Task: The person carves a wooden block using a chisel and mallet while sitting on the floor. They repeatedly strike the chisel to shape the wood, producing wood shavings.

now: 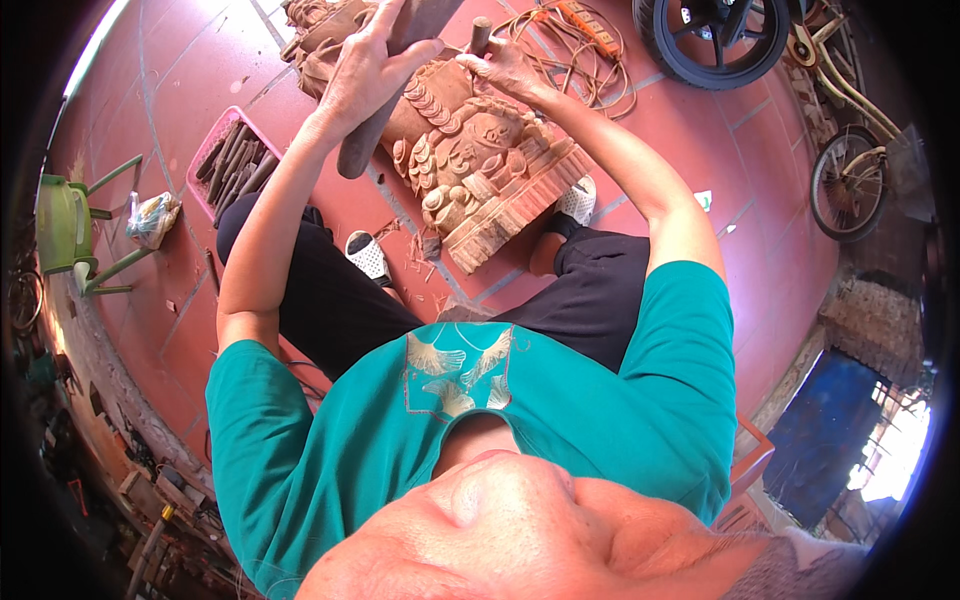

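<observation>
A long dark wooden mallet (pixel 366 143) lies across my left hand (pixel 358 80), gripped between the thumb and fingers near the top of the view. My right hand (pixel 505 70) is closed around a chisel (pixel 481 34); its round wooden handle end points up, and its blade is hidden. Both hands are over a brown wood carving (pixel 470 150) with deep relief of rounded figures and coin-like discs. The carving lies slantwise on the floor, its stepped base toward me, between my feet in white perforated shoes (pixel 368 257).
A pink basket (pixel 192 178) of tools with dark handles stands at left, near a green plastic stool (pixel 62 225) and a plastic bag (pixel 153 218). An orange power strip (pixel 588 28) with coiled cord, a motorbike wheel (pixel 712 75) and a bicycle wheel (pixel 848 184) are at right. Wood chips litter the red tiles.
</observation>
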A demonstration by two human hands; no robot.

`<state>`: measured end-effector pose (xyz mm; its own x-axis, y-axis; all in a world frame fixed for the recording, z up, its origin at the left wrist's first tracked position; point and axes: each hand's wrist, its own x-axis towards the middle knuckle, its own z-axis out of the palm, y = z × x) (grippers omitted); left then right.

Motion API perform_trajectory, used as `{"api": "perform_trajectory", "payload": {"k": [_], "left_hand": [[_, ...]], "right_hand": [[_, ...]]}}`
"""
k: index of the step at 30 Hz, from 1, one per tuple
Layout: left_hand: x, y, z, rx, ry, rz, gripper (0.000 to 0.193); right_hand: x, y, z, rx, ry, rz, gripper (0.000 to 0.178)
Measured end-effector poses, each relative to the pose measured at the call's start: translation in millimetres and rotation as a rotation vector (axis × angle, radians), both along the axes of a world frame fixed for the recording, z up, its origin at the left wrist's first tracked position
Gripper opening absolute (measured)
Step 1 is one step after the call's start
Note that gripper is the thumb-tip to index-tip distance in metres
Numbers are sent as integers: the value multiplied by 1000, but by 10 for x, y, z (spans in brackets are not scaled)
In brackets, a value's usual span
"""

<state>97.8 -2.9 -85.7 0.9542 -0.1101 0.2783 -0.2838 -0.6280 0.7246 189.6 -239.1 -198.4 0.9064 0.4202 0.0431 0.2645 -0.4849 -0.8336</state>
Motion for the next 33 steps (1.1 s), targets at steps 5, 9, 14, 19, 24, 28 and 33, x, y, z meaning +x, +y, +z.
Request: {"api": "perform_trajectory", "payload": {"k": [5,9,14,19,24,28,33], "left_hand": [[35,-22,-155,240,95,-129,81],[-17,-56,-126,119,41,-109,81],[-36,-97,3,45,6,-25,76],[2,-159,-104,247,119,-125,82],[24,-16,-256,141,79,-114,84],[44,-3,-159,115,103,-113,85],[96,8,-138,104,116,-59,85]], "right_hand": [[54,-2,-62,-37,-142,100,39],[4,-2,35,-82,-84,89,36],[-58,-16,82,-43,-101,26,36],[93,-38,-95,-44,-163,53,37],[134,-105,-20,117,192,-28,34],[191,-166,13,89,111,-99,32],[166,-58,-51,216,130,-18,34]]}}
